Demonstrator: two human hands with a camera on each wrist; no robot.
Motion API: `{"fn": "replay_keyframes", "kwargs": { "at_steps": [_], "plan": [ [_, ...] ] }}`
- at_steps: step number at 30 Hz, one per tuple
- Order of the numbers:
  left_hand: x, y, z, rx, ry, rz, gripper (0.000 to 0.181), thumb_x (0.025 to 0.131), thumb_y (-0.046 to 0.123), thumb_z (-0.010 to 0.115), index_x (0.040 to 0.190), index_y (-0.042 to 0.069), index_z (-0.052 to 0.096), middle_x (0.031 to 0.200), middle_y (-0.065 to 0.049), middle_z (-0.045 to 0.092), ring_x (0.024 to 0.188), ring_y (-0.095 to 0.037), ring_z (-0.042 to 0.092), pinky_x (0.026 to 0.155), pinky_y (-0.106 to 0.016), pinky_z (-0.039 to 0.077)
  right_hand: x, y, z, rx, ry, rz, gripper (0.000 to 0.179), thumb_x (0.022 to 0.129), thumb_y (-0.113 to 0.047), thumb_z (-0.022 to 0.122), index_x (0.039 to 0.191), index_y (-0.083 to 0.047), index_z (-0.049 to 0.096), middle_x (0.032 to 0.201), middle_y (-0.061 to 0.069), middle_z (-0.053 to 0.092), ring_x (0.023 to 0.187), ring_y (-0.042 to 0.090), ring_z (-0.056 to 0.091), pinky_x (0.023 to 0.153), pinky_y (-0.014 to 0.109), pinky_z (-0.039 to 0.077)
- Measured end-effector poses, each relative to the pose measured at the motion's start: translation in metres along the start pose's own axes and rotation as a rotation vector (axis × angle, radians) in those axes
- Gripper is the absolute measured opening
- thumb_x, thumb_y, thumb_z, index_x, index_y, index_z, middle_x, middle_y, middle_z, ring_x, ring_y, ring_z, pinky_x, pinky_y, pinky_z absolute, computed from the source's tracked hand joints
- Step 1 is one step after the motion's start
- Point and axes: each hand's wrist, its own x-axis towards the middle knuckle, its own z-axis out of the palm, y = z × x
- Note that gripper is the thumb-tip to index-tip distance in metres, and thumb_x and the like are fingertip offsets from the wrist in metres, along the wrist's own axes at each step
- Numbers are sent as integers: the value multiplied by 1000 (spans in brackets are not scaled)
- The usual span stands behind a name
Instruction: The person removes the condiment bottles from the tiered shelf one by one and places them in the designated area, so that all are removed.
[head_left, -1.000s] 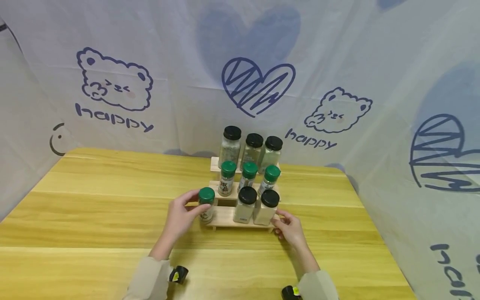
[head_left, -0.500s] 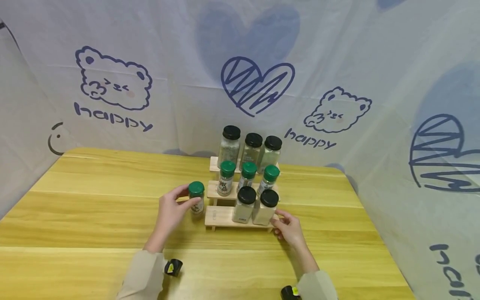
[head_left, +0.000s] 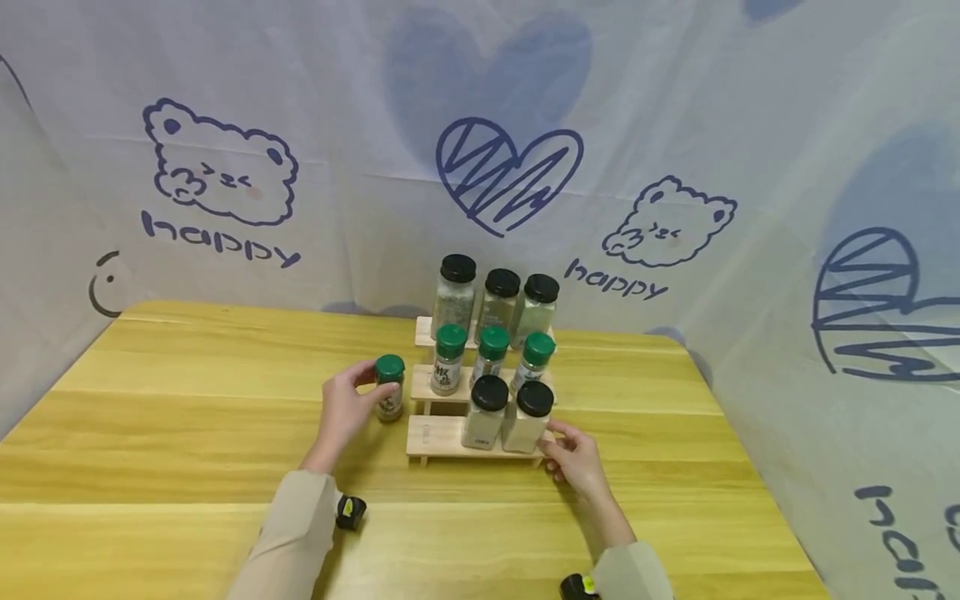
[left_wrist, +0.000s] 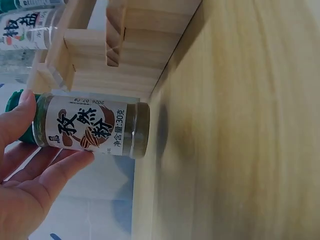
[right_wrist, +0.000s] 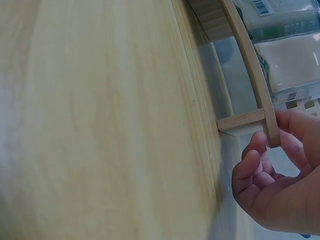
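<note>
Left hand (left_wrist: 27, 192) half-curled around green-capped jar (left_wrist: 90, 125)

The rack (head_left: 438, 435) is on desk (head_left: 187, 408) & carries 3 back jars (head_left: 498, 310), 3 mid shakers (head_left: 447, 375), 2 front jars (head_left: 484, 417) at R; bottle (head_left: 390, 404) in L hand (head_left: 345, 408) is just L of it.

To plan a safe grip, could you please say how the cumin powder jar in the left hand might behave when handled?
The cumin powder jar is probably light, as its label reads 30 grams net. Its glossy wall looks stiff but possibly slippery. Laid sideways, being round, it would likely roll.
</note>
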Motion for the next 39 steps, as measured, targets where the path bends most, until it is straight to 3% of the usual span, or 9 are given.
{"fn": "replay_keyframes", "kwargs": {
  "at_steps": [12, 21, 39],
  "plan": [
    [18, -7, 11, 9, 5, 3, 39, 75, 5, 71, 108, -8, 58, 100, -24, 61, 91, -34, 58, 82, -42, 46, -1, 2, 1, 24, -7, -4, 36, 79, 3, 59, 113, 11, 52, 62, 2, 50, 46, 9, 46, 37, 16, 36],
    [31, -8, 16, 11, 3, 5, 40, 75, 5, 70, 110, -10, 57, 102, -26, 60, 93, -35, 58, 83, -41, 46, 1, 2, -1, -34, 2, -31, 34, 79, 1, 59, 112, 9, 55, 62, 2, 51, 47, 10, 48, 38, 18, 37],
    [36, -17, 21, -61, 9, -39, 42, 72, 3, 73, 109, -10, 57, 102, -27, 59, 95, -35, 57, 85, -41, 45, 0, 1, -1, -27, 4, -22, 36, 79, -1, 60, 113, 9, 54, 64, 2, 51, 47, 9, 47, 38, 17, 36]
  ]
}}
